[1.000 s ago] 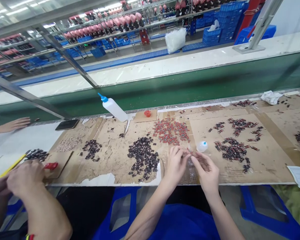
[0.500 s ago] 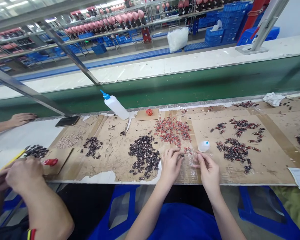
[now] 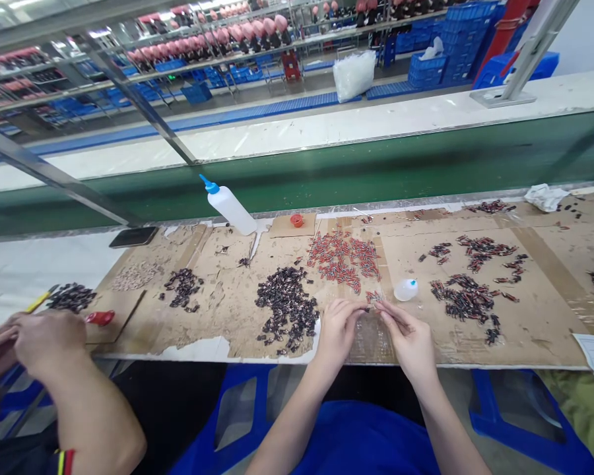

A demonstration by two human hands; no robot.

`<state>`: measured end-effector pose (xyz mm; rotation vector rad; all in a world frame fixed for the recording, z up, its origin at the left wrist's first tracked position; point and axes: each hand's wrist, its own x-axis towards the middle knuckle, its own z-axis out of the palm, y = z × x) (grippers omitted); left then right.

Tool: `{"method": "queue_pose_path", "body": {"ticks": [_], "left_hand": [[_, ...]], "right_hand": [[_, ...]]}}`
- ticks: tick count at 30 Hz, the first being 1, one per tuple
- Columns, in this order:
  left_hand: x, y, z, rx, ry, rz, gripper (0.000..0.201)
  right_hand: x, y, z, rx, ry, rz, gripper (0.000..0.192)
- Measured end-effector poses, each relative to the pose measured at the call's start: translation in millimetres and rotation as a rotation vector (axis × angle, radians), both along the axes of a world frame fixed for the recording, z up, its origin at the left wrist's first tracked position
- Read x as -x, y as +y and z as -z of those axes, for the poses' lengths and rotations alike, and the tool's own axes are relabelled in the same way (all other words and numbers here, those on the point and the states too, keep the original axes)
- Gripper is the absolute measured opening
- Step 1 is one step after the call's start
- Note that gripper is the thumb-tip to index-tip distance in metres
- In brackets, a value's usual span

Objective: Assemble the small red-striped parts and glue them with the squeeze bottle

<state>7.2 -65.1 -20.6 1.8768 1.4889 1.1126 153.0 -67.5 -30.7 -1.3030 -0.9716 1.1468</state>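
Observation:
My left hand [image 3: 337, 328] pinches a small black part between thumb and forefinger, just above the cardboard. Close by on the right, my right hand [image 3: 408, 335] has its thumb and forefinger pressed together; what they hold is too small to make out. The fingertips of both hands nearly meet. Beyond them lies a spread of small red-and-metal parts [image 3: 340, 257]. A heap of small black parts [image 3: 286, 307] is to the left of my left hand. Past my right hand stands a small white squeeze bottle [image 3: 406, 289], with piles of joined black-and-red pieces [image 3: 461, 297] further right.
A tall white bottle with a blue nozzle [image 3: 231, 210] leans at the back, left of a red cap [image 3: 296, 221]. A dark phone [image 3: 133, 237] lies farther left. A co-worker's hands [image 3: 49, 336] work at the left, near a red object [image 3: 100, 318] and a yellow-handled tool [image 3: 39, 300].
My right hand has moved slightly left and its fingertips have closed up to my left hand's. Another person's hand beyond the phone has left the view.

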Motion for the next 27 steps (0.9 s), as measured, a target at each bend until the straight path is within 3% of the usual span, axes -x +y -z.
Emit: {"method": "queue_pose_path", "body": {"ticks": [6,18,27], "left_hand": [[-4.5,-3.4,-0.7,0.043,-0.081,-0.024,0.018],[-9.3,-9.4,-0.9,0.087,-0.272,-0.045,0.015],[-13.9,-14.3,-4.4,0.173,-0.267,-0.065,0.015]], "right_hand": [[4.1,-1.1,-6.3,0.003,0.063,0.002,0.046],[4.7,-4.8,-7.2,0.107,0.102,-0.011,0.043],[4.1,-7.1,-7.0,0.063,0.031,-0.030,0.044]]}}
